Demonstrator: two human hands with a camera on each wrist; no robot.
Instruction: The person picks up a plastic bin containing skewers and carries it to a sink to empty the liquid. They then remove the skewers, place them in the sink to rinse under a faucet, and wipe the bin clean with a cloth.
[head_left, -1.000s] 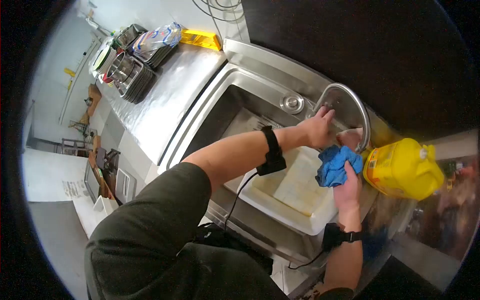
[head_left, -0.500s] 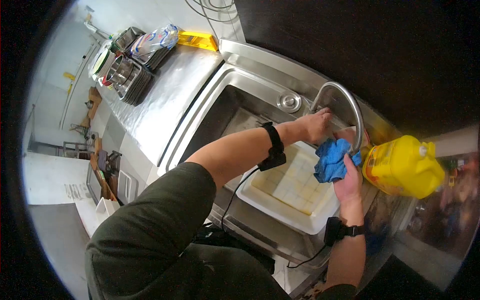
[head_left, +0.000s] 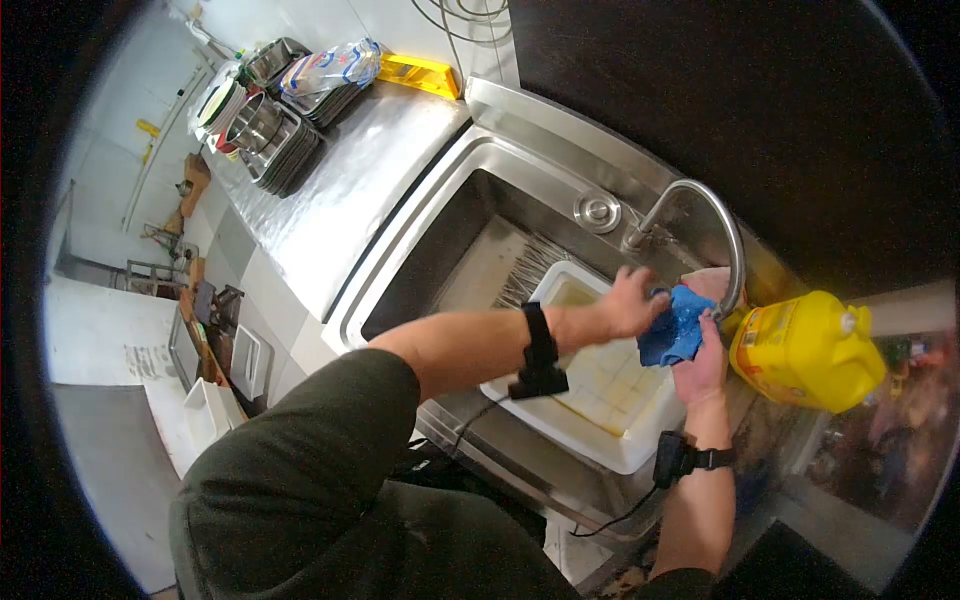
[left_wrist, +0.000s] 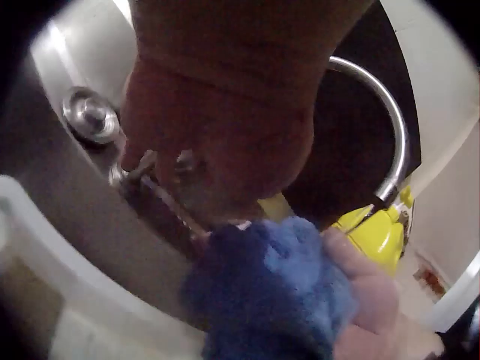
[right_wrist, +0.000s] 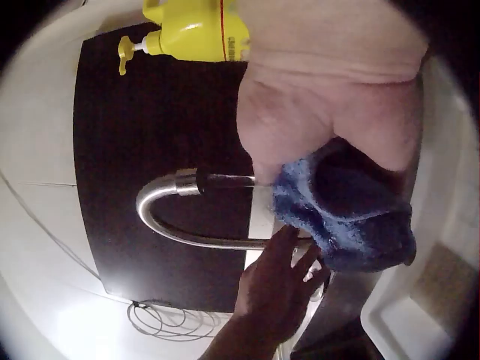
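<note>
My right hand (head_left: 702, 368) grips a bunched, wet blue cloth (head_left: 672, 330) beneath the end of the curved metal faucet (head_left: 727, 225). A thin stream of water (right_wrist: 229, 181) runs from the spout onto the cloth in the right wrist view. Just beside the cloth is my left hand (head_left: 630, 303), its fingers loosely extended and holding nothing; the right wrist view shows those fingers close to the cloth's edge. Under both hands, a white plastic basin (head_left: 640, 455) with shallow yellowish contents stands in the steel sink (head_left: 425, 290).
A yellow jug (head_left: 805, 350) with a pump top stands right of the faucet. Several thin metal sticks (head_left: 535, 265) lie in the sink behind the basin. Left of the sink, a steel counter (head_left: 350, 190) bears stacked metal trays (head_left: 285, 160) and pots. A round drain plug (head_left: 597, 212) sits on the sink's rim.
My left hand has come away from the faucet's base toward the cloth, its fingers loosening. The right hand keeps its hold on the cloth under the spout.
</note>
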